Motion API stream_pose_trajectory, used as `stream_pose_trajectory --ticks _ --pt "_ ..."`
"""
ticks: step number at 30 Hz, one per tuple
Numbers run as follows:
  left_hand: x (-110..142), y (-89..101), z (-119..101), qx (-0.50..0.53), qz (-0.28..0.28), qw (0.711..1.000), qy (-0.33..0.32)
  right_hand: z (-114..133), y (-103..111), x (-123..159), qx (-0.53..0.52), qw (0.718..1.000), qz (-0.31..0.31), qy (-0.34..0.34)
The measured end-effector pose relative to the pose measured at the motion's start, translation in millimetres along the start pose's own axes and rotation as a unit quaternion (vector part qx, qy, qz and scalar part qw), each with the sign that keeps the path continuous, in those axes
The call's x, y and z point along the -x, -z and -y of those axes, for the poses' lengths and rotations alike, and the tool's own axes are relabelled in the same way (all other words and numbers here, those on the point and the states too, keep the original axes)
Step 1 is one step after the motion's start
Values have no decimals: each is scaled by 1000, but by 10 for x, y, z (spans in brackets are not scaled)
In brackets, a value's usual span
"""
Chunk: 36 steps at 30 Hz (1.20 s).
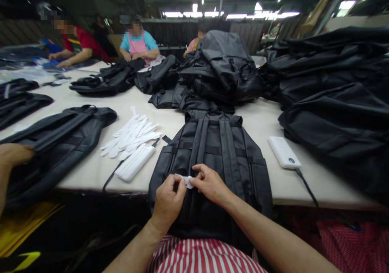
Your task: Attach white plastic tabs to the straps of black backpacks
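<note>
Striped red-and-white shirt [200, 259] shows below both hands: left hand [167, 198] and right hand [211, 183] pinch a small white strip [187, 181] between their fingertips, over a black backpack [209, 159] lying flat on the table [82, 175].

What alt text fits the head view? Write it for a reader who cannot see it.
The left hand and right hand pinch a small white strip above a black backpack lying straps up on a pale work table. More black backpacks are heaped beyond it, near a pile of white strips. A co-worker in a pink apron sits across the table.
</note>
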<state>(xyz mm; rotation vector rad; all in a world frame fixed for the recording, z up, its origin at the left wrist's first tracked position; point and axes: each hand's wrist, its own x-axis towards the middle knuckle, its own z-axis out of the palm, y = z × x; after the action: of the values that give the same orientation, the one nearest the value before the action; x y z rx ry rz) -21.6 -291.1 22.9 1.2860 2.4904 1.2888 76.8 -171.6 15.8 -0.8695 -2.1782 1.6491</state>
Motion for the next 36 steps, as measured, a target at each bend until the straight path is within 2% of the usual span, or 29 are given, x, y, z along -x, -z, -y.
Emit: stream_pose_trajectory --ticks 3,6,11,14,17,20,21,23,25,27,29,32,34,36 --pt "-2 -11 32 -2 -7 1000 -20 67 20 53 58 998 -30 5" --pt "-6 -22 65 -2 -29 1000 4 116 5 100 71 996 -50 -2" --pt "15 -52 90 30 -10 999 28 84 -122 99 -51 998 -38 -25" --pt "14 -74 100 69 -1 995 67 86 -162 79 -106 993 -27 -39" --pt "1 -82 99 99 -16 989 104 125 -134 88 -66 997 -19 20" --pt "9 -74 85 76 -45 994 65 139 -83 87 0 997 -40 70" --pt "16 -70 82 64 -50 996 38 132 -69 79 -9 998 -36 54" --pt "30 -66 84 51 -48 997 -12 107 -47 58 -71 997 -8 -20" --pt "29 -67 98 54 -46 997 -19 84 -37 47 -128 989 14 -74" --pt "8 -75 116 71 -55 996 27 69 -40 57 -133 989 15 -56" --pt "-26 -88 128 123 -59 986 97 58 -51 76 -99 995 6 -2" --pt "-63 -111 128 243 -19 953 181 35 -62 90 -48 998 -9 29" --pt "-67 -125 118 289 10 934 210 16 -54 82 -40 999 -4 19" --pt "-57 -134 106 294 24 932 212 -1 -36 72 -40 999 4 11"
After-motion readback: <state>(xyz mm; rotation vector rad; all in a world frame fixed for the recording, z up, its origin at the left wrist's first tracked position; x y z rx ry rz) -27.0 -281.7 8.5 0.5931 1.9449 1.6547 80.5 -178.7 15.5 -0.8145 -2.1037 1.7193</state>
